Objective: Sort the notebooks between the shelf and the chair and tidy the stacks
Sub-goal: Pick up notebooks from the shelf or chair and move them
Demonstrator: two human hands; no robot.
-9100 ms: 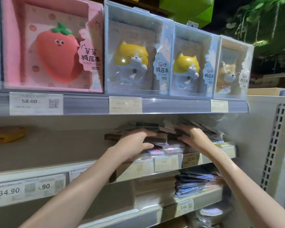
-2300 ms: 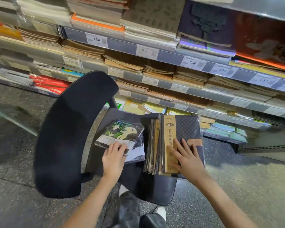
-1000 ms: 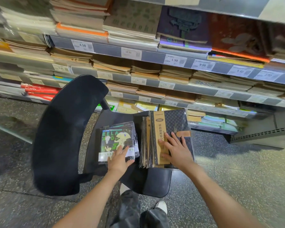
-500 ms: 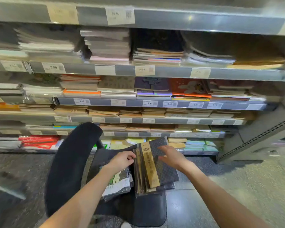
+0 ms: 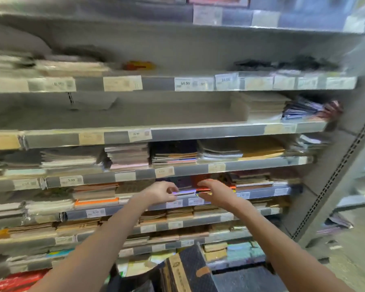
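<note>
Head view
Left hand (image 5: 161,192): raised toward the shelving, fingers loosely curled, grasping nothing visible.
Right hand (image 5: 214,191): beside it, fingers extended and relaxed, also empty.
Shelf stack (image 5: 185,191): dark and orange-edged notebooks lay flat on a middle shelf (image 5: 261,192), directly beyond the gap between both hands; contact could not be told through blur.
Axis: the stack's long edge ran left to right along the shelf lip.
Nearer hand: about equal, judged; a two-sided grasp looked likely.
Chair stack (image 5: 183,268): patterned dark notebooks stood near, low, between the forearms.
Price labels (image 5: 185,83): mostly blurred.
</note>
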